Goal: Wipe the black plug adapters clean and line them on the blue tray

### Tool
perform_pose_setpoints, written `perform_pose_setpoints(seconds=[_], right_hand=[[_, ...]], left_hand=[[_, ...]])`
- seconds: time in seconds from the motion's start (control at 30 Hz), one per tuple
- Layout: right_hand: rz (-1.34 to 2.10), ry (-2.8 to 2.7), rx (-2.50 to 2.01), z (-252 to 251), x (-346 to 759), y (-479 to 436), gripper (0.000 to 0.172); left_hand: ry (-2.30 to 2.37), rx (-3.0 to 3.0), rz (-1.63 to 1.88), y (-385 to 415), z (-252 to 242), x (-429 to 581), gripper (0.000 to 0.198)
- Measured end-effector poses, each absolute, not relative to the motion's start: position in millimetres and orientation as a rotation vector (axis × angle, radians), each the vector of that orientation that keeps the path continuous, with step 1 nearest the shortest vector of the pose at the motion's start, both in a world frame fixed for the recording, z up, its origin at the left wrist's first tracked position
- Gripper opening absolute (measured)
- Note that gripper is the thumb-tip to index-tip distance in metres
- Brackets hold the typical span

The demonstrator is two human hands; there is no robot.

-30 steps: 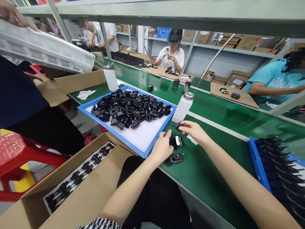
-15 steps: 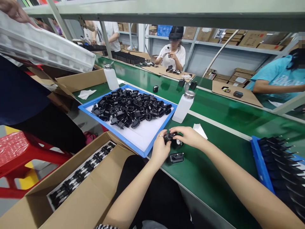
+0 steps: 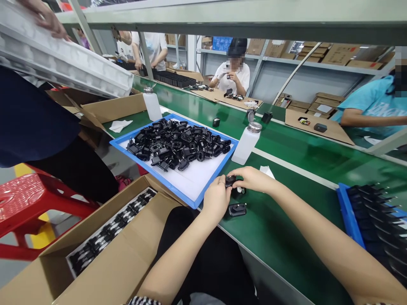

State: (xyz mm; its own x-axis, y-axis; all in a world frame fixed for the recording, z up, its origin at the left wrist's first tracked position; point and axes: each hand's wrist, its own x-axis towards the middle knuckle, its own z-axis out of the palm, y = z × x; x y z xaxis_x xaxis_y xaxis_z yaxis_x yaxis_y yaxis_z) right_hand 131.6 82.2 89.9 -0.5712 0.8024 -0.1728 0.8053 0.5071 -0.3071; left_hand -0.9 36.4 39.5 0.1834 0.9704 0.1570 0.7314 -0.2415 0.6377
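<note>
Both of my hands are closed around one small black plug part (image 3: 230, 181), above the green work surface at the blue tray's near right corner. My left hand (image 3: 218, 195) grips its left side, and my right hand (image 3: 249, 178) pinches it from the right. Fingers cover much of the part. Just below my right hand lies another black piece with a white patch (image 3: 239, 192), partly hidden. Closer to the table edge rests a black plug adapter (image 3: 237, 209). A blue-rimmed tray (image 3: 194, 202) to the left holds a heap of black plug parts (image 3: 178, 144).
White dispenser bottles (image 3: 244, 146) stand beside and behind the tray. A blue tray (image 3: 348, 216) of black adapters is at right. At lower left is an open carton (image 3: 127, 254) of black parts. A person at left holds a white moulded tray (image 3: 70, 59); co-workers sit across.
The part in my hands has turned a little, and my left fingers have closed further over it. The person at left has shifted the white tray slightly. The whole view has moved a little.
</note>
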Motion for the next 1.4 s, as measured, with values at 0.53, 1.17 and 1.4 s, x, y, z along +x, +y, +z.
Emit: perform_pose_setpoints(seconds=[0.53,1.17,1.4], right_hand=[[-0.398,2.624,1.346,101,115,90,0.014],[-0.233,2.508,1.379,104,109,85,0.016],[-0.332,2.429,1.444,107,107,92,0.011]], left_hand=[[1.625,2.155,0.120,77,85,-1,0.011],[1.468,2.114,0.472,68,52,-17,0.029],[1.505,2.025,0.342,86,72,-12,0.020]])
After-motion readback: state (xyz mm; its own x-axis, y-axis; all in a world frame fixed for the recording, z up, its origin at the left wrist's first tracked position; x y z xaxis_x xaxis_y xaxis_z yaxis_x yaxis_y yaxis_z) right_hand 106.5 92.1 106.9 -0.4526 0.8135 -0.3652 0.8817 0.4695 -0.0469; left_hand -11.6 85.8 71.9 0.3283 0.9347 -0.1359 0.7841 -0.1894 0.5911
